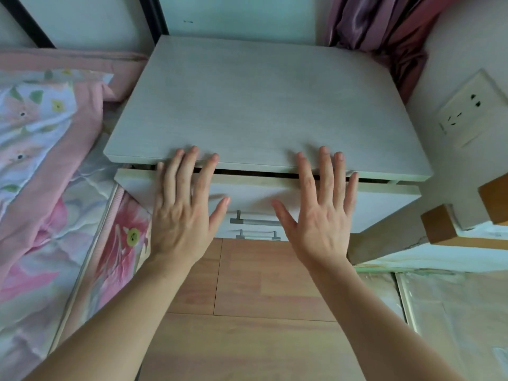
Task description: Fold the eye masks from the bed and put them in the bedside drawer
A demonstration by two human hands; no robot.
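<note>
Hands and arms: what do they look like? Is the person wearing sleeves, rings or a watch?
Both arms are bare right down to the picture's edge, so no sleeves show. The left hand and the right hand have nothing on them: no gloves, no rings, no watch or bracelet at the wrists. The fingernails are short and look unpainted.

From my feed, a pale wood-grain bedside cabinet (264, 105) fills the middle of the frame. Along the left edge I see a bed (41, 166) under pink floral bedding. Warm wood-plank floor (247, 312) runs across the bottom centre. In the upper right, a mauve curtain (379, 26) hangs against the pale wall (93, 20), with a white wall socket (470, 111) at the right edge. Soft daylight, slightly bluish, lies evenly over everything.
</note>
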